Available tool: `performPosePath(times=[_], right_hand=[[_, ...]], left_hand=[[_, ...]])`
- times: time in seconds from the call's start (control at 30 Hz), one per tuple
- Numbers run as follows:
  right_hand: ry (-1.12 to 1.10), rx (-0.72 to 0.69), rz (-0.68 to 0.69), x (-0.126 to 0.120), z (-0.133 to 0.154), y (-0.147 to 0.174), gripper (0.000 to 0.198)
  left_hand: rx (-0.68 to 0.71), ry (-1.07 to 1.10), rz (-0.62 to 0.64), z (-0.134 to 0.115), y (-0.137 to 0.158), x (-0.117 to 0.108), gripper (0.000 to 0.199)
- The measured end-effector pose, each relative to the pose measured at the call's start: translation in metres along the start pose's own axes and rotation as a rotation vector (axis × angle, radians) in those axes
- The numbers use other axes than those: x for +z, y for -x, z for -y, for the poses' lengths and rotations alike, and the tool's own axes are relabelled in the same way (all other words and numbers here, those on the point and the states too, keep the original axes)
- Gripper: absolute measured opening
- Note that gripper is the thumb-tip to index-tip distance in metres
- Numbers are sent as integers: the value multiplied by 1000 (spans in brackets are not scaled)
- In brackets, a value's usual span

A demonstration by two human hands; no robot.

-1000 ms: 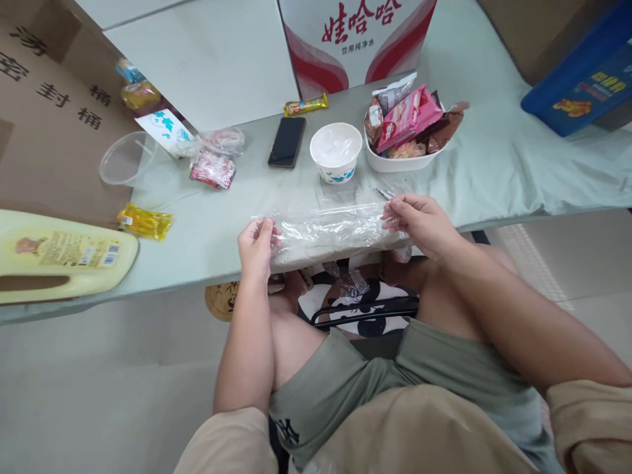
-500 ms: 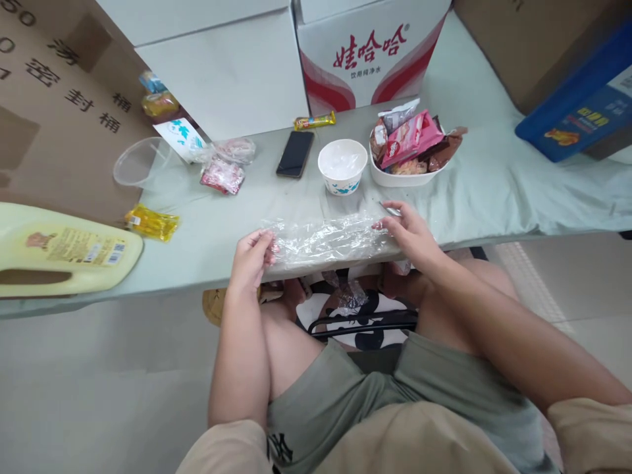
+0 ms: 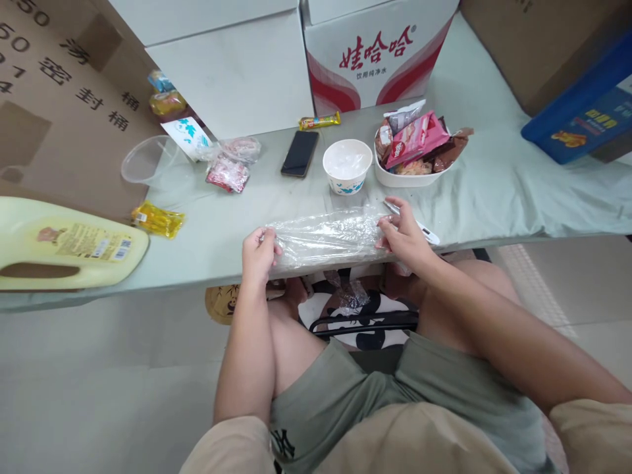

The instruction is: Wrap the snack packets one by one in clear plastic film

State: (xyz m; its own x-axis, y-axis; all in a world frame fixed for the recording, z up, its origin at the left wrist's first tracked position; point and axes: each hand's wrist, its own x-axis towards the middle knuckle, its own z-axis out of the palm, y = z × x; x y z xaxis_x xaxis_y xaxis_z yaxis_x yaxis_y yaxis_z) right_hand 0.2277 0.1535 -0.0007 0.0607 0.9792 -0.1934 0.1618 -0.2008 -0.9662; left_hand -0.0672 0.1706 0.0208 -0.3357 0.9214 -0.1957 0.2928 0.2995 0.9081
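A crinkled sheet of clear plastic film (image 3: 328,237) stretches flat along the table's near edge, between my two hands. My left hand (image 3: 259,253) is closed, pinching the film's left end between thumb and fingers. At the other end, my right hand (image 3: 405,230) has its fingers bent, with thumb and fingertips gripping the film's edge. A slim white-and-grey pen-like tool (image 3: 428,235) lies beneath my right hand, partly hidden by it. Behind the film stands a white paper bowl (image 3: 347,176) with a blue leaf print and clear plastic inside.
A white tub (image 3: 407,180) of wrapped snacks stands right of the bowl. A phone (image 3: 299,154), a yellow snack stick (image 3: 319,121), a yellow packet (image 3: 158,219) and a clear lid (image 3: 153,161) lie around. Boxes (image 3: 237,85) line the back; a yellow jug (image 3: 74,243) lies left.
The film is pulled straighter and smoother between my hands. More of the pen-like tool shows beside my right hand. The view has shifted slightly.
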Motion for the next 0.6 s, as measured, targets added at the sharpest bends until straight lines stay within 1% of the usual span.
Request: performPosePath(times=[0.1,0.2,0.27,0.33,0.4,0.47,0.53,0.6], right_hand=[[61,-45,63,-1,-1,2,74],[251,-137,93,0,-3,4,69],[366,-187,102,1,-4,4,66],[433,-209,111,3,-4,3,66],[487,-224,107,5,-5,1,66],[540,-253,98,7,-5,0,66],[597,-284,80,10,-5,-1,66],[655,-301,64,13,-4,-1,65]], left_hand=[[-61,3,-55,-1,2,-2,14],[-84,52,-97,-2,5,-5,6],[-63,114,-131,-3,9,-8,6],[-32,176,-152,-3,14,-12,10],[-11,220,-119,-3,19,-16,15],[4,233,-51,0,20,-19,20],[26,169,-45,5,17,-22,22],[52,-17,-136,12,11,-24,22]])
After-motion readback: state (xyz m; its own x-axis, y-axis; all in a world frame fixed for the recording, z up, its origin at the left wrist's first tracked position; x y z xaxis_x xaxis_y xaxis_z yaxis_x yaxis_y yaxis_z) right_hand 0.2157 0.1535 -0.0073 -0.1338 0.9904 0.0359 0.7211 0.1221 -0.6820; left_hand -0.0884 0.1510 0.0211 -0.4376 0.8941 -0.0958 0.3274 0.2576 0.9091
